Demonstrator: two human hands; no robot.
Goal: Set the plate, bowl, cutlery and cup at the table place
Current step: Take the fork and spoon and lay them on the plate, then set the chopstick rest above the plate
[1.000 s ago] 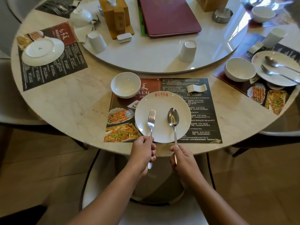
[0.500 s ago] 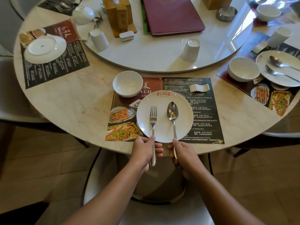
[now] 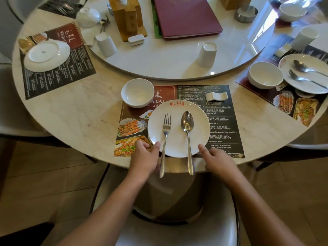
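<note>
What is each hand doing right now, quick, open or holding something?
Left hand: open, thumb at the plate rim, gripping nothing.
Right hand: open, fingers relaxed, holding nothing.

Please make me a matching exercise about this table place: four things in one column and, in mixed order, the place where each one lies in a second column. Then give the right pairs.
Things
1. fork
2. spoon
3. bowl
4. nearest cup

Places
A. on the turntable
B. on the right half of the plate
C. at the far left corner of the placemat
D. on the left half of the plate

Pairs: 1-D; 2-B; 3-C; 4-A
</note>
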